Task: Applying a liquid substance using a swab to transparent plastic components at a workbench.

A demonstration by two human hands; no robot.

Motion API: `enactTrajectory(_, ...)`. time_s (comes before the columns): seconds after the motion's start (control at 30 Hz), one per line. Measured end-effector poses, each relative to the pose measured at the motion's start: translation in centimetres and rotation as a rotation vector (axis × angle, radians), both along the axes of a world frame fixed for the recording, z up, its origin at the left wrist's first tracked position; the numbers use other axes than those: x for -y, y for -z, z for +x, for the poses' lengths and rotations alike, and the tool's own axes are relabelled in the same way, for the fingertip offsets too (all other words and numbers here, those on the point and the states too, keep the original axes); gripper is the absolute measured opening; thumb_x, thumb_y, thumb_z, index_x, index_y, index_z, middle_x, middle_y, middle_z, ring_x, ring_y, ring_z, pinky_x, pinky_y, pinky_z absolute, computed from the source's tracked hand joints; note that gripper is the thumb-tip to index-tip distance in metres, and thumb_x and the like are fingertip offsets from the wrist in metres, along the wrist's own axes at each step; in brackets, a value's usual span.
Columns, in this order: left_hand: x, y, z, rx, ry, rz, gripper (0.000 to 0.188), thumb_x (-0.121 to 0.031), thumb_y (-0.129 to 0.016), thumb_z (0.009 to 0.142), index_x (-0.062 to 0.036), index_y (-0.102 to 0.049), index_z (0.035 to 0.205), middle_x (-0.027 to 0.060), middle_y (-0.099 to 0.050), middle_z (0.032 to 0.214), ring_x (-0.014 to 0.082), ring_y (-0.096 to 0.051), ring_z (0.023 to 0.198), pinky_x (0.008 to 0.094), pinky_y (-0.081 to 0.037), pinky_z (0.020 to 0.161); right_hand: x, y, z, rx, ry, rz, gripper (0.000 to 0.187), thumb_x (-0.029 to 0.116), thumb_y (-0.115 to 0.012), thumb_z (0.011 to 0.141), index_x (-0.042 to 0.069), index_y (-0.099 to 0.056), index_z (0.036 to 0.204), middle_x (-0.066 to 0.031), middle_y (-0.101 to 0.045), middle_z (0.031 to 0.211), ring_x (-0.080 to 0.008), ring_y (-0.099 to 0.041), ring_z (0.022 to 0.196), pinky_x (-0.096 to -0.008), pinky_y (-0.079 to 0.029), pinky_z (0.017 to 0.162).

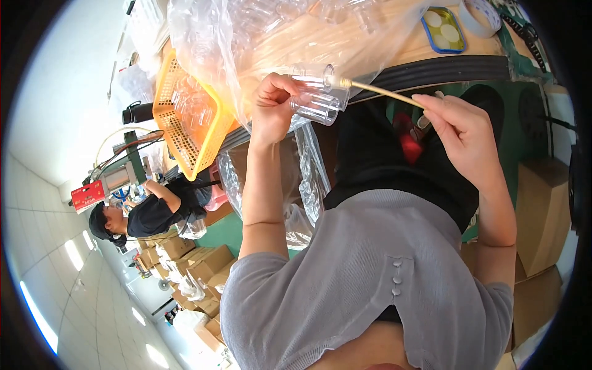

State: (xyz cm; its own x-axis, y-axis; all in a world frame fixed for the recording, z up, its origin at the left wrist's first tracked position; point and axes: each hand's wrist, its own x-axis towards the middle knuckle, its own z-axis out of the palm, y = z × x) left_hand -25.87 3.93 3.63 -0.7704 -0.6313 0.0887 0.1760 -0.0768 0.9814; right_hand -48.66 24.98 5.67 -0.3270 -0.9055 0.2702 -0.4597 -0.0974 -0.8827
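Observation:
My left hand [274,108] is closed on clear plastic tubes [316,110], held side by side with their open ends toward the right. Between the thumb and fingers of my right hand [459,129] is a thin wooden stick [385,92]. The stick's pale, thicker tip is at the mouth of the upper tube; whether it reaches inside is hard to tell. Beyond my left hand a large clear plastic bag [228,55] lies on the table, with more clear tubes [277,12] in and around it.
A yellow perforated basket [209,151] holding clear pieces stands at the left. At the far right are a blue-rimmed tin [444,29] and a roll of tape [480,17]. Another person [151,213] works at a machine on the left. Cardboard boxes [542,216] stand by my right side.

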Motion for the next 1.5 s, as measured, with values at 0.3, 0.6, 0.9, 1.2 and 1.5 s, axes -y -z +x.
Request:
enactTrajectory(0.3, 0.0, -0.2, -0.1, 0.009, -0.199, -0.081, 0.022, 0.016, -0.059, 0.074, -0.0032, -0.051, 0.081, 0.0104, -0.061, 0.086, 0.0209, -0.063, 0.084, 0.0317, -0.054, 0.073, -1.6, -2.1, 0.7, 0.015, -0.073, 0.047, 0.024, -0.005, -0.057, 0.078, 0.002, -0.065, 0.1, -0.0088, -0.052, 0.062, -0.0174, -0.05, 0.052, -0.0262, -0.038, 0.049)
enactTrajectory(0.6, -0.2, -0.8, 0.0, -0.143, -0.2, 0.003, 0.022, 0.017, -0.057, 0.073, -0.0032, -0.051, 0.081, 0.0145, -0.063, 0.091, 0.0203, -0.063, 0.08, 0.0315, -0.056, 0.067, -1.7, -1.3, 0.4, 0.08, -0.079, 0.041, 0.022, -0.004, -0.057, 0.079, 0.001, -0.064, 0.1, -0.008, -0.05, 0.06, -0.0167, -0.045, 0.051, -0.0265, -0.036, 0.049)
enactTrajectory(0.9, -0.5, -1.9, 0.7, -0.186, -0.17, 0.047, 0.024, 0.016, -0.058, 0.072, -0.0041, -0.051, 0.082, 0.0163, -0.063, 0.089, 0.0214, -0.063, 0.079, 0.0325, -0.056, 0.065, -0.7, -0.3, 0.5, 0.078, -0.022, 0.008, 0.02, -0.003, -0.057, 0.082, 0.0, -0.064, 0.1, -0.0072, -0.048, 0.06, -0.0148, -0.042, 0.052, -0.0256, -0.034, 0.051)
enactTrajectory(1.2, 9.7, -4.5, 11.8, 0.614, -0.906, -1.022, 0.009, 0.007, -0.057, 0.079, 0.0003, -0.058, 0.084, 0.013, -0.065, 0.098, 0.0141, -0.063, 0.077, 0.0268, -0.052, 0.064, -1.5, 0.0, 0.1, 0.176, -0.061, 0.067, 0.021, -0.002, -0.057, 0.083, -0.001, -0.063, 0.103, -0.0053, -0.05, 0.066, -0.0119, -0.043, 0.057, -0.0239, -0.034, 0.052)
enactTrajectory(1.5, 9.0, -2.1, 7.0, 0.75, -0.831, -1.198, 0.019, -0.001, -0.062, 0.078, -0.003, -0.061, 0.096, 0.0124, -0.059, 0.103, 0.0248, -0.06, 0.09, 0.0303, -0.053, 0.065, -2.2, 0.3, 0.0, 0.179, -0.003, 0.097, 0.02, -0.002, -0.056, 0.082, -0.002, -0.063, 0.101, -0.0059, -0.056, 0.07, -0.0113, -0.049, 0.06, -0.0227, -0.036, 0.055)
